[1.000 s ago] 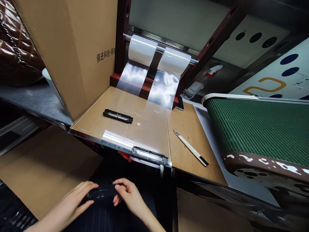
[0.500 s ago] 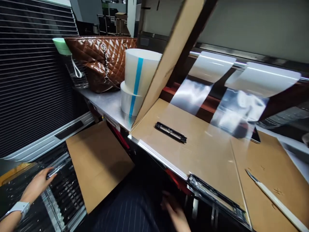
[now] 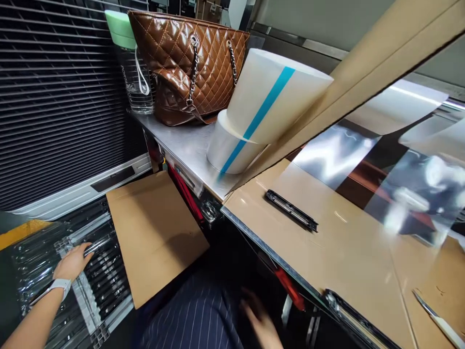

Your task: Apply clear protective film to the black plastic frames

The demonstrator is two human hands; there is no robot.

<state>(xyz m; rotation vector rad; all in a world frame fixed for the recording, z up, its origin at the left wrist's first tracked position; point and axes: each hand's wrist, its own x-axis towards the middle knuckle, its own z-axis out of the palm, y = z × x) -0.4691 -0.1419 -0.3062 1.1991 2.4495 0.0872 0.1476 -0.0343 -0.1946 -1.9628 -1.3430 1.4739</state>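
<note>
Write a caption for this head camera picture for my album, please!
Left hand reaches into a tray of black parts beside a workbench with a brown bag.

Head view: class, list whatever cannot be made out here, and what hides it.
Head view throughout.
Right hand: motion blur and shadow; grip unreadable.
Left hand: fingertips at a slim part in the tray; hold unclear.
Knife: cut off by the frame's right edge.
</note>
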